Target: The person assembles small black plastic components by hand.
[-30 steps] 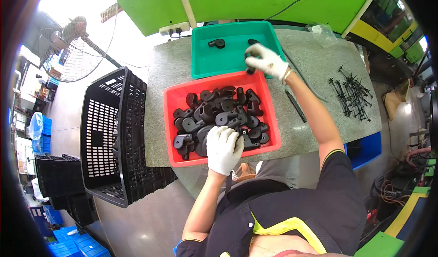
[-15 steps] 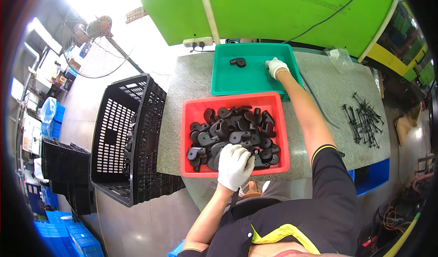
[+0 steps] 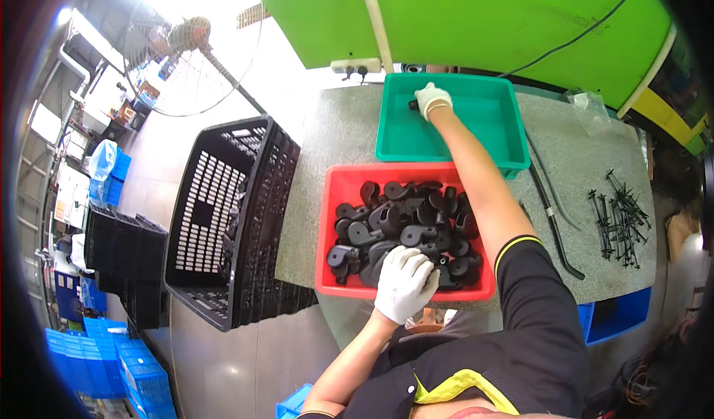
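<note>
My right hand (image 3: 433, 100), in a white glove, reaches into the far left part of the green tray (image 3: 483, 140). Its fingers are closed on a black plastic part (image 3: 413, 105), mostly hidden by the glove. A red bin (image 3: 332, 289) in front of me holds a heap of black plastic parts (image 3: 416, 234), each with a round head and a short neck. My left hand (image 3: 406, 285), also gloved, is at the bin's near edge. Its fingers are curled together over the nearest parts; what they hold, if anything, is hidden.
Thin black rods (image 3: 621, 222) lie in a pile on the grey table (image 3: 305, 218) at the right. A bent black tube (image 3: 552, 218) lies beside the red bin. Stacked black crates (image 3: 256, 233) stand left; a fan (image 3: 190, 36) is behind them. A blue bin (image 3: 621, 318) sits below the table's right side.
My right hand has moved left across the green tray to the black part lying there and closed on it. The whole view has shifted; my left hand stays at the red bin's edge.
</note>
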Available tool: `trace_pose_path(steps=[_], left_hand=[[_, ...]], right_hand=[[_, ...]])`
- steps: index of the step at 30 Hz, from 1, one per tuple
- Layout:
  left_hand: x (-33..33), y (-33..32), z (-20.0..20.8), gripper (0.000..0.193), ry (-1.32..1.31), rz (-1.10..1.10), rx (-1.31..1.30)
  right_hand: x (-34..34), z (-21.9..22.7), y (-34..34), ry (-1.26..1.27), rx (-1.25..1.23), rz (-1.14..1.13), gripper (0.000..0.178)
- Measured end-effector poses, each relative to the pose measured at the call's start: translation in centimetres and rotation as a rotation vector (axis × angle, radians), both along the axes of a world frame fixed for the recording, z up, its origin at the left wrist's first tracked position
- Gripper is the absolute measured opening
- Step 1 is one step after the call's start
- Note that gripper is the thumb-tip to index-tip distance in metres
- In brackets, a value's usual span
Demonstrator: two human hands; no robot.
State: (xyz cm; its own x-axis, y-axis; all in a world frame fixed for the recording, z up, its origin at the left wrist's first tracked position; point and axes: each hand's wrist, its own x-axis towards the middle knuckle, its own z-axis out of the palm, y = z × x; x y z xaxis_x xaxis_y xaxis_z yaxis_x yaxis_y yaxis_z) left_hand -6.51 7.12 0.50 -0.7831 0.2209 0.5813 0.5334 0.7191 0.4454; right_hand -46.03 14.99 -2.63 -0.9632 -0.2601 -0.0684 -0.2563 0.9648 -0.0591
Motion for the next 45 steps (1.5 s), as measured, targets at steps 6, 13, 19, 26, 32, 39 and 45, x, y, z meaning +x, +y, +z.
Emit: trace_pose_path(steps=[6,13,19,26,32,39,45], left_hand=[[-0.1,-0.1,-0.2,0.024,0.010,0.027,-0.005],[-0.2,-0.2,-0.5,0.022,0.048,0.021,0.012],[0.2,-0.3,-0.7,0.022,0.060,0.032,0.015],[0.0,-0.1,-0.8,0.018,0.111,0.010,0.002],[0.2,-0.2,-1.6,0.017,0.157,0.032,0.017],[0.6,-0.2,-1.7,0.027,0.188,0.053,-0.047],[0.5,-0.6,-2.5,0.032,0.137,0.042,-0.099]], right_hand=[[1.3,1.6,0.3,-0.001,0.062,-0.045,0.026],[3.5,1.4,5.1,-0.351,-0.840,-0.150,0.040],[13.3,6.4,8.0,-0.434,-1.203,0.175,0.040],[24.8,2.7,10.2,0.089,-0.519,0.446,0.037],[30.6,1.7,14.0,0.306,-0.974,0.201,0.019],[38.7,-3.1,17.3,0.185,-0.990,-0.157,0.024],[40.4,-4.3,16.0,0.129,-1.119,-0.032,0.046]])
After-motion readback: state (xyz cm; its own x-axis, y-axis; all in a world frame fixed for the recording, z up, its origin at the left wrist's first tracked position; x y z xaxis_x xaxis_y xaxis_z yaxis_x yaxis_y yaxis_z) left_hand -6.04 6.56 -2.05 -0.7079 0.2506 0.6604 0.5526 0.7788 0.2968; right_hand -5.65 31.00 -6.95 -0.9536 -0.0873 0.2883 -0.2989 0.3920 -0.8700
